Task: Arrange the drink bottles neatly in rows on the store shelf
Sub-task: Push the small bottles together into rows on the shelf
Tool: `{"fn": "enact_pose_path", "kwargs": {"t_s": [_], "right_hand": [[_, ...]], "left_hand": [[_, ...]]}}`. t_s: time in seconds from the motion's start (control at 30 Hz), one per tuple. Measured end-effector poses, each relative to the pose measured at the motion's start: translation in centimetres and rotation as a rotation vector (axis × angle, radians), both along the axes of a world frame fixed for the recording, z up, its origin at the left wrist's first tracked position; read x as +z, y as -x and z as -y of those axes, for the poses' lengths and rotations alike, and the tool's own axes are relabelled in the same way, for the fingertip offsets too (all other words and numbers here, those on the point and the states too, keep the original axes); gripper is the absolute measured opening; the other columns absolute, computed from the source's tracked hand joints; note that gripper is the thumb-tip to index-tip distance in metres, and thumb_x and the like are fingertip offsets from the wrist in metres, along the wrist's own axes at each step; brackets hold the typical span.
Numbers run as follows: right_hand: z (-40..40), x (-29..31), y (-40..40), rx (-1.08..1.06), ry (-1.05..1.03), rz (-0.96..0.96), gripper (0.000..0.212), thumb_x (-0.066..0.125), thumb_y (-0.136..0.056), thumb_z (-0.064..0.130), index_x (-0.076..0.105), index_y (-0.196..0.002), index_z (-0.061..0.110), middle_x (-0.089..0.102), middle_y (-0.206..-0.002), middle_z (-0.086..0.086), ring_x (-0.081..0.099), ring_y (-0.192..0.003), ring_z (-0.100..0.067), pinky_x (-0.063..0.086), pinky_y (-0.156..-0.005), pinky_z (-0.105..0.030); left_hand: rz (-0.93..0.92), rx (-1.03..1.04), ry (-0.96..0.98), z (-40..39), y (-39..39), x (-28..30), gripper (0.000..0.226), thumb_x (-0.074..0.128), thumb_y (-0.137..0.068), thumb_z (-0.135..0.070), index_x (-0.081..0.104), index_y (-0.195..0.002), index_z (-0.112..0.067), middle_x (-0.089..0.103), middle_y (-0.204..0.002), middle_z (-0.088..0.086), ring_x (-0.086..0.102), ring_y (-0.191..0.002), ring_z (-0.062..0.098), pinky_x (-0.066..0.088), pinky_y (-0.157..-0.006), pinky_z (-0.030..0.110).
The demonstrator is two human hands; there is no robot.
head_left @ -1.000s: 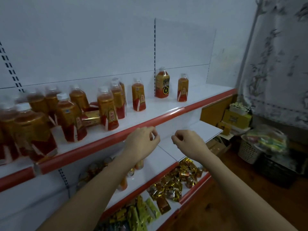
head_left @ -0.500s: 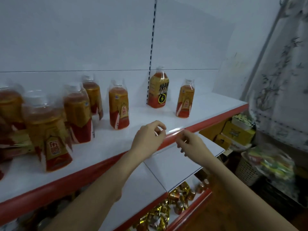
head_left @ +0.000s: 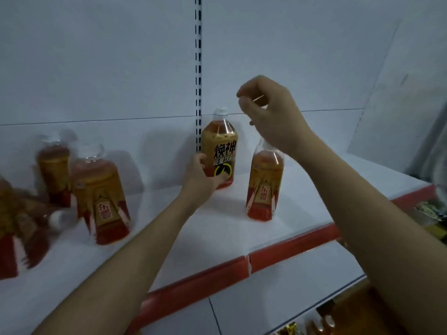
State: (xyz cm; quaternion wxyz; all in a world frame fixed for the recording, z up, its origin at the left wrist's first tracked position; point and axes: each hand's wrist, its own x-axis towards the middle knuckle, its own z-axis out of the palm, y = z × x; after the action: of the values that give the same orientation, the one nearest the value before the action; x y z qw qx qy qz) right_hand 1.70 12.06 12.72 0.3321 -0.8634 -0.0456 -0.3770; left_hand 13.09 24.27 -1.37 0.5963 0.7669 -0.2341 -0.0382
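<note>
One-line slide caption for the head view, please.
Left hand grips the black-labelled bottle on the shelf; right hand hovers, fingers curled, above a neighbouring orange bottle.

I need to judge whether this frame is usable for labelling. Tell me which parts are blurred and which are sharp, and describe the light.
Head view: dim, bluish light. The yellow-label bottle in the left hand is sharp, its print readable. The bottles at far left are smeared by motion blur. The right hand above the red-label bottle is fairly sharp. Soft shadows fall on the back panel.
</note>
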Motion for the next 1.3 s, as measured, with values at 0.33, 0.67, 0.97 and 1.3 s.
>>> {"fn": "enact_pose_path", "kwargs": {"t_s": [0.33, 0.67, 0.97, 1.3], "right_hand": [[13.4, -2.2, -11.7, 0.265, -0.012, -0.568, 0.028, 0.058, -0.101, 0.035, 0.060, -0.124, 0.018, 0.066, -0.120, 0.002, 0.064, -0.111, -0.011, 0.058, -0.092, -0.035], [11.2, -5.5, -15.0, 0.524, -0.142, -0.461, 0.014, 0.051, -0.104, 0.034, 0.064, -0.104, 0.029, 0.064, -0.104, 0.010, 0.067, -0.085, 0.009, 0.055, -0.078, -0.014], [10.0, -6.8, -14.7, 0.596, -0.397, -0.421, 0.015, 0.055, -0.103, 0.029, 0.070, -0.105, 0.027, 0.077, -0.106, 0.002, 0.072, -0.103, -0.021, 0.056, -0.097, -0.040], [10.7, 0.9, -10.9, 0.711, -0.464, -0.321, 0.034, 0.044, -0.107, 0.031, 0.052, -0.125, 0.004, 0.067, -0.112, -0.009, 0.069, -0.097, -0.019, 0.056, -0.079, -0.032]], "left_hand": [[-0.047, 0.185, 0.115, 5.6, -4.0, -0.9, 0.107, 0.091, -0.050, -0.031, 0.035, -0.140, -0.017, 0.057, -0.132, 0.004, 0.058, -0.121, 0.020, 0.052, -0.100, 0.048], [0.039, 0.106, 0.008, 4.9, -5.4, -2.6, 0.073, 0.094, -0.061, -0.025, 0.054, -0.121, -0.016, 0.061, -0.117, 0.002, 0.064, -0.101, 0.001, 0.059, -0.086, 0.030], [-0.067, 0.018, 0.060, 5.5, -4.8, -4.4, 0.121, 0.097, -0.045, -0.033, 0.027, -0.143, -0.031, 0.060, -0.129, -0.005, 0.063, -0.116, 0.015, 0.054, -0.096, 0.043], [0.044, 0.079, 0.203, 4.6, -1.5, 3.9, 0.080, 0.092, -0.061, -0.012, 0.050, -0.129, -0.022, 0.064, -0.113, -0.007, 0.066, -0.104, 0.013, 0.059, -0.081, 0.025]]}}
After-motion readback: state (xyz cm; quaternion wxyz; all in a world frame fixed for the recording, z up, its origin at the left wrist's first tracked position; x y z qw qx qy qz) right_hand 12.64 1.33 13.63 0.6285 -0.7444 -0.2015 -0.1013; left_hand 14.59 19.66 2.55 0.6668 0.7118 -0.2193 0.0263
